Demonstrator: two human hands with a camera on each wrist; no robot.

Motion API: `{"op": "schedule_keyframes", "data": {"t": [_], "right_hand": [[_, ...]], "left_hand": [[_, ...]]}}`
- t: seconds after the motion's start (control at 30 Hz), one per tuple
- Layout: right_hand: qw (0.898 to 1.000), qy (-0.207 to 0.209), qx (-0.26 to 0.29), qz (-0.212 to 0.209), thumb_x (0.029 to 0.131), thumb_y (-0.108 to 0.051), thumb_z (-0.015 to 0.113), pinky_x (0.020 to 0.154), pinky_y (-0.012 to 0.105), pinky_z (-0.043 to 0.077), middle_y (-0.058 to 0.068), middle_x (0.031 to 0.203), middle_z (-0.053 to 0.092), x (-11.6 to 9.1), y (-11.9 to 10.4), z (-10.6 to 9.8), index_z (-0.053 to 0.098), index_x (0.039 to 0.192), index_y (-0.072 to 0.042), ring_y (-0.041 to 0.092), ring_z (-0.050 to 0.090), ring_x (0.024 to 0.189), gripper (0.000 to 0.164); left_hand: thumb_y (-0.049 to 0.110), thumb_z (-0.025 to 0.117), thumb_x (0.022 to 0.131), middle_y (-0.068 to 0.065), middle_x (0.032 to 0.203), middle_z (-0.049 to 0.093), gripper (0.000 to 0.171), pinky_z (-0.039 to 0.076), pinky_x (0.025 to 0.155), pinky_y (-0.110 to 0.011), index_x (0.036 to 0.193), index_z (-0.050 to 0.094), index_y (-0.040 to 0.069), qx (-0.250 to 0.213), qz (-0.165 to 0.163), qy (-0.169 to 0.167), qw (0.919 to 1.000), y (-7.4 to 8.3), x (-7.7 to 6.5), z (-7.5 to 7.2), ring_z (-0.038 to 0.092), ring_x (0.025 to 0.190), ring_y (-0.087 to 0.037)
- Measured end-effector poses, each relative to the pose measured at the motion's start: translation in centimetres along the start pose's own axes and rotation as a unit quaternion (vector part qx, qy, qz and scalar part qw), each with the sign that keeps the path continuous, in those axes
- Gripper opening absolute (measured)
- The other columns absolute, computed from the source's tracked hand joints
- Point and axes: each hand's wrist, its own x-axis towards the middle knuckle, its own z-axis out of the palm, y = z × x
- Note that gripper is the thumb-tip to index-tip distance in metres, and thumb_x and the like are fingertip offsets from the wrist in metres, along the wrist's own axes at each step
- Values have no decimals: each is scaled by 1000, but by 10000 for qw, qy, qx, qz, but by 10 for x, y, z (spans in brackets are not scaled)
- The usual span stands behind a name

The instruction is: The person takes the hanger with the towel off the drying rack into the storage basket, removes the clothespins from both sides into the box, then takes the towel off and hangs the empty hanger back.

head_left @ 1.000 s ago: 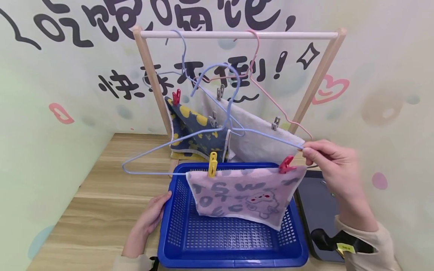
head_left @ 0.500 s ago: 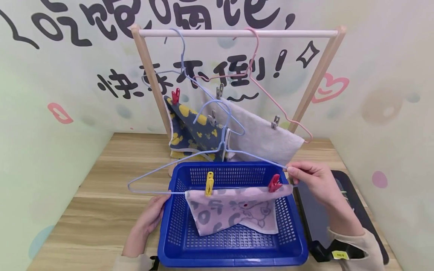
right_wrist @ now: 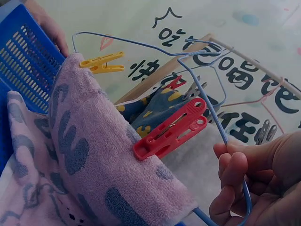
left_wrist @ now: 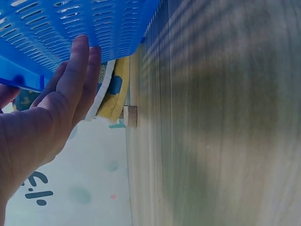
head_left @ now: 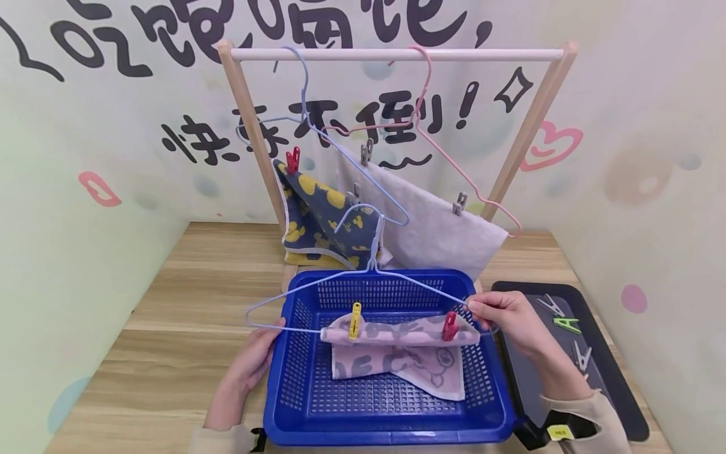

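My right hand (head_left: 505, 318) pinches the right end of a light-blue hanger (head_left: 422, 280) between thumb and fingers, over a blue basket (head_left: 391, 437). A pink towel (head_left: 397, 362) with grey letters is folded over the hanger's lower bar. Its bottom part drapes down inside the basket. A yellow clothespin (head_left: 355, 321) and a red clothespin (right_wrist: 171, 129) clip the towel near its two ends. At the basket's left side is my left hand (head_left: 249, 359). In the left wrist view, its straight fingers (left_wrist: 77, 66) touch the slotted outer wall.
Behind the basket stands a rack (head_left: 397, 55) with a navy-and-yellow towel (head_left: 323, 217) and a white towel (head_left: 437, 227) on hangers. To the right lies a dark tray (head_left: 615, 384) with several clothespins, one of them a green clothespin (head_left: 566, 325).
My right hand has lowered the hanger and moved it slightly left. The pink towel has sunk into the basket and its lower part has folded up. My left hand has stayed in place.
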Motion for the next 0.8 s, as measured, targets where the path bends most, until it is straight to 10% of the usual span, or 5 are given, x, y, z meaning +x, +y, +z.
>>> {"op": "schedule_keyframes", "data": {"t": [0.23,0.53,0.8], "right_hand": [[9991,-12,-92,424,90,4,56,48,17,42,-8,60,55,-2,9,-1,72,81,-19,4,50,54,29],[9976,-80,67,686,91,2,56,47,17,40,-7,60,55,-5,14,-1,71,80,-16,4,50,54,26],[9969,-144,42,775,91,2,55,47,16,38,-8,59,55,-6,17,-2,72,81,-21,4,50,54,30]], "left_hand": [[4,45,95,5,92,66,21,52,72,-19,111,60,5,-262,730,810,9937,-4,1,5,61,84,-5],[-21,38,82,-1,113,66,45,46,89,-22,117,61,-4,-227,3007,316,9529,-6,-9,-1,59,110,-11],[3,37,101,-6,108,69,30,50,79,-24,112,64,-3,-300,3163,183,9480,2,-20,2,63,99,-15]]}}
